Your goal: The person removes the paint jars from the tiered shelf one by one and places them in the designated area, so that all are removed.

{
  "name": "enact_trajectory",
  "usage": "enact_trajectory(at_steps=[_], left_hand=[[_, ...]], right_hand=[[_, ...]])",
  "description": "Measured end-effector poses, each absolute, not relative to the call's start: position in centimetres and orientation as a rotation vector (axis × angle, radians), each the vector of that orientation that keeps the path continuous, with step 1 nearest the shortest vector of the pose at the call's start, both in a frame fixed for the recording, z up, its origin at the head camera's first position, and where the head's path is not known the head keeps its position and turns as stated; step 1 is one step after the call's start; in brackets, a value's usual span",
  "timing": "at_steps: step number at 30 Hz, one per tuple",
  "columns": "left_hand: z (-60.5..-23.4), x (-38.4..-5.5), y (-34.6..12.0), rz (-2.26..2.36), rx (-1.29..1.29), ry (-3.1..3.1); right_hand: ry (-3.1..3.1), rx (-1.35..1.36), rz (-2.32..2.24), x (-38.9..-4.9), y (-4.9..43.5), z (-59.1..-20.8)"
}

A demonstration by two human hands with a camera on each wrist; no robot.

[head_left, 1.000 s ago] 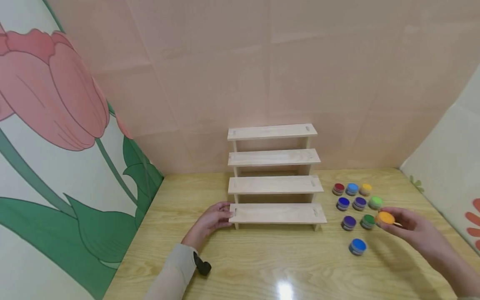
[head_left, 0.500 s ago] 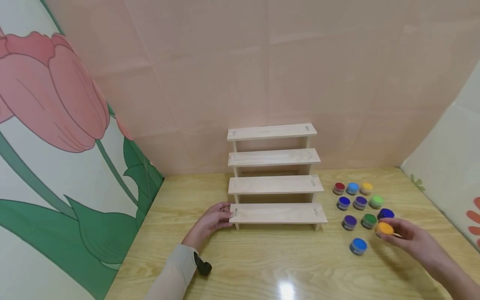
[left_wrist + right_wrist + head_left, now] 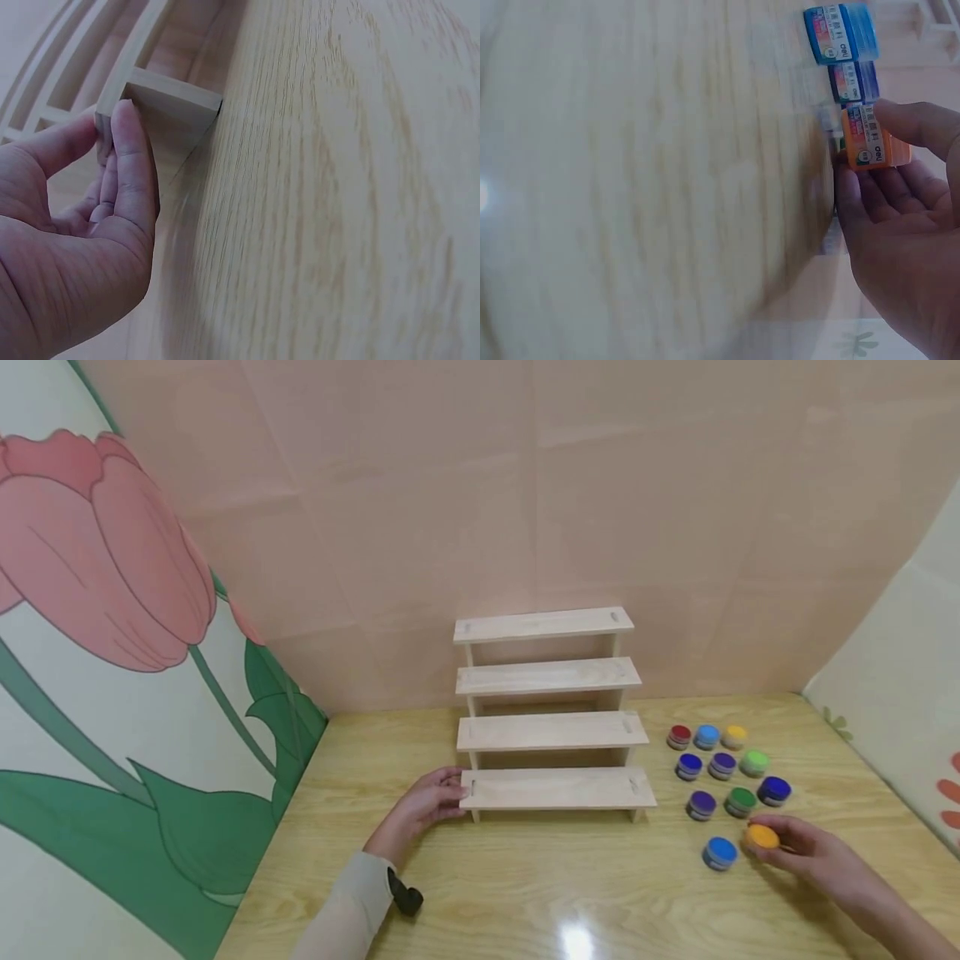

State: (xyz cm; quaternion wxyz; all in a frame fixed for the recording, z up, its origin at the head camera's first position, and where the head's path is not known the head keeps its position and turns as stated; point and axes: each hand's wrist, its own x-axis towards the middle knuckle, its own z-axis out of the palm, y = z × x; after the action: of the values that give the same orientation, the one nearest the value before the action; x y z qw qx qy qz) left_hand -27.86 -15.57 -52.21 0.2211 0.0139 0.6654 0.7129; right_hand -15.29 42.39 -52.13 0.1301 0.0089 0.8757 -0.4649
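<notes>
A pale wooden stepped rack point(image 3: 557, 788) stands on the table against the back wall. My left hand point(image 3: 429, 802) pinches the left end of its lowest board, as the left wrist view shows with thumb above and index finger below the edge point(image 3: 103, 124). My right hand point(image 3: 817, 858) holds an orange paint jar point(image 3: 762, 837) between thumb and fingers; in the right wrist view its label point(image 3: 866, 135) faces the camera. Left of it stands a light blue jar point(image 3: 720, 853), with a green jar point(image 3: 741, 802) and a dark blue jar point(image 3: 774, 791) just behind.
Farther back on the right stand several more jars, among them a purple one point(image 3: 702, 805), a dark red one point(image 3: 679, 737) and a light green one point(image 3: 754, 763). A tulip-printed panel point(image 3: 112, 560) borders the left side, and a white panel point(image 3: 907, 652) the right.
My right hand has brought the orange jar toward the front and slightly left, and the dark blue jar behind it has come into view. My left hand stays on the rack.
</notes>
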Motion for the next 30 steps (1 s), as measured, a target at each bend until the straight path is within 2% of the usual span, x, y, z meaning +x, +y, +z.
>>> enact_trajectory(at_steps=[30], left_hand=[[-51.62, -27.57, -15.91, 1.987, 0.023, 1.821]], right_hand=[[2.585, 0.001, -1.247, -14.81, 41.72, -51.83]])
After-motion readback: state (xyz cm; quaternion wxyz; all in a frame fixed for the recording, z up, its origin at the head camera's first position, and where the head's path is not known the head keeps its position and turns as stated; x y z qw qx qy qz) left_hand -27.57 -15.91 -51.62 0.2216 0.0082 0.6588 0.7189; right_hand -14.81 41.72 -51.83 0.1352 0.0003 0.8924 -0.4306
